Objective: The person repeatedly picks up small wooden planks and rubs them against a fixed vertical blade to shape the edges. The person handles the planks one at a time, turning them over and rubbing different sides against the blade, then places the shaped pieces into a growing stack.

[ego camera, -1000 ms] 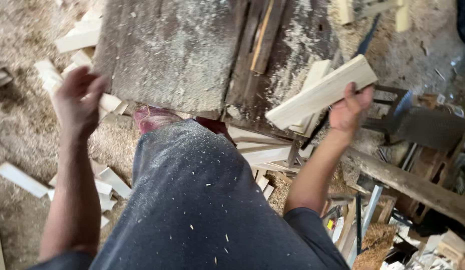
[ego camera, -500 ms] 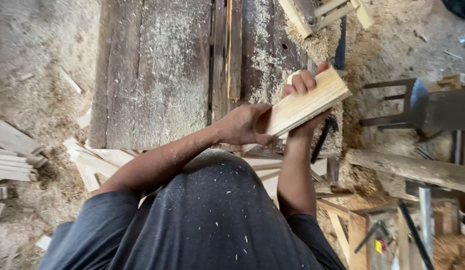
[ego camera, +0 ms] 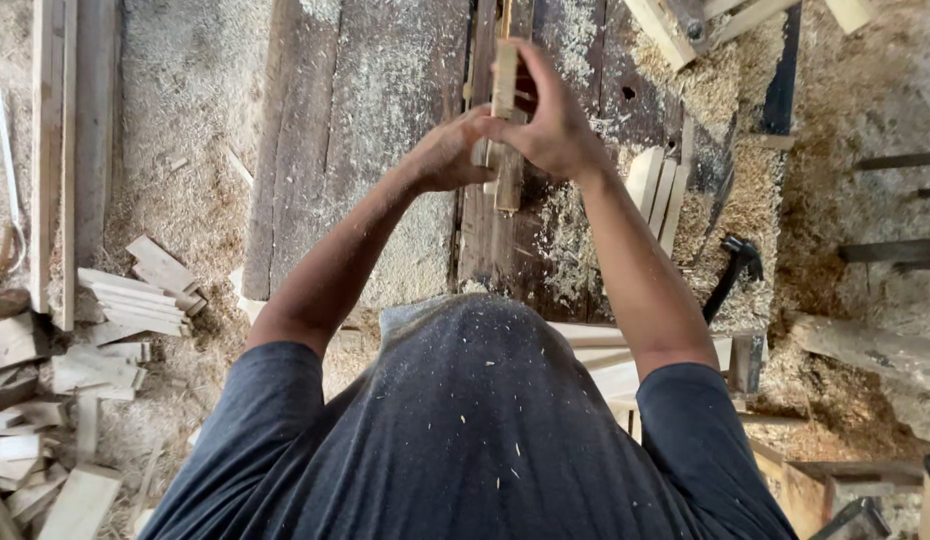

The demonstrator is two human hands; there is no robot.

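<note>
Both of my hands hold one pale wooden block edge-on above a dark, sawdust-covered workbench. My right hand wraps over its upper part from the right. My left hand grips its lower part from the left. The block stands nearly upright, in line with a narrow slot in the bench. My dark, sawdust-speckled shirt fills the bottom of the view.
Cut wooden pieces lie heaped on the sawdust floor at left. A few pale slats lean at the bench's right edge, beside a black hammer. Long planks run along the far left; timber lies at right.
My left hand came across from the left and took hold of the block together with my right. The block turned from lying slanted to standing edge-on over the bench's middle.
</note>
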